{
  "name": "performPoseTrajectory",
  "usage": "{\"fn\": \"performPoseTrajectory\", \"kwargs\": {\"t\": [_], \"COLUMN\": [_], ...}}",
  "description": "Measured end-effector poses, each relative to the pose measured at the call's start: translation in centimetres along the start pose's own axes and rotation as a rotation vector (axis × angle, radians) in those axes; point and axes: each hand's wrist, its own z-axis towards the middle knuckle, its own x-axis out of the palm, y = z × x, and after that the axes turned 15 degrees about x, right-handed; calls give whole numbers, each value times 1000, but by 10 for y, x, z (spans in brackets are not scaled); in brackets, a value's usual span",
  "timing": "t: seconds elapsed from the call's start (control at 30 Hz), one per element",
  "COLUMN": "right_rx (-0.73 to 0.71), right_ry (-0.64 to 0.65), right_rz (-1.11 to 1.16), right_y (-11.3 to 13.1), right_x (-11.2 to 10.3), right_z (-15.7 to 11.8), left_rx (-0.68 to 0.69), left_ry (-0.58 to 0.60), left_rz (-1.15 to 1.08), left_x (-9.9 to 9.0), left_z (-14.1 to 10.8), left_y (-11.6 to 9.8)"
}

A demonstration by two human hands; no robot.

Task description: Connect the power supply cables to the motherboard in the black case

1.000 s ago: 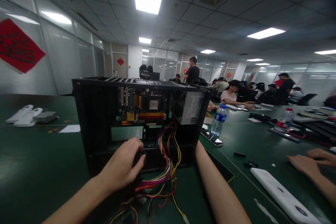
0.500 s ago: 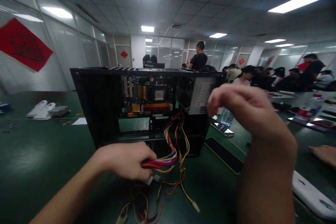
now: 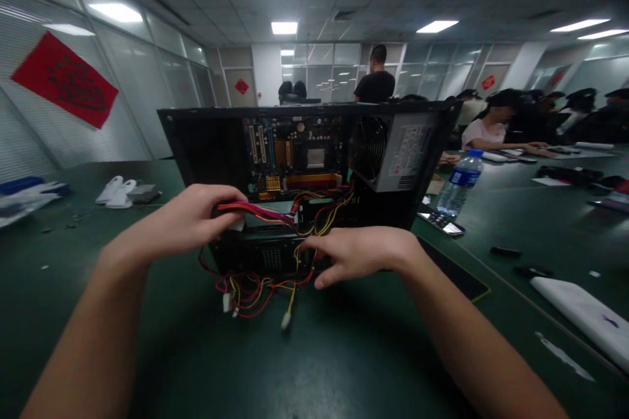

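An open black computer case [image 3: 228,260] stands on the table, its inside facing me. Fixed in it are a motherboard [image 3: 275,137] and a grey power supply [image 3: 407,150] with a black fan. My left hand [image 3: 209,213] is closed around a thick bundle of coloured power cables [image 3: 268,212], held across the lower part of the case. My right hand [image 3: 356,254] reaches to the yellow and red wires [image 3: 298,262], thumb and forefinger apart; whether its fingertips press on a wire is hard to tell. Loose cables with white connectors [image 3: 227,302] lie on the table in front.
Right of the case are a water bottle [image 3: 459,184], a phone [image 3: 442,221], a dark flat pad [image 3: 457,270] with a green edge and a white case [image 3: 584,314]. White objects [image 3: 116,192] and a grey block [image 3: 144,194] lie left. People sit at tables behind.
My left hand has lifted the cable bundle up and left toward the case. My right hand has come down from beside the power supply to the wires. The view has shifted slightly.
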Motion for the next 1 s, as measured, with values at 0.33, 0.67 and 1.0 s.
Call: {"fn": "performPoseTrajectory", "kwargs": {"t": [0.33, 0.67, 1.0], "right_rx": [-161, -268, -13], "right_ry": [-24, 17, -22], "right_rz": [139, 1555, 1944], "right_y": [23, 73, 62], "right_x": [29, 49, 90], "right_z": [25, 35, 23], "left_rx": [151, 99, -33], "left_ry": [-194, -259, -150], "left_rz": [122, -293, -625], "left_x": [2, 12, 22], "left_z": [3, 10, 28], "left_y": [-12, -15, 0]}}
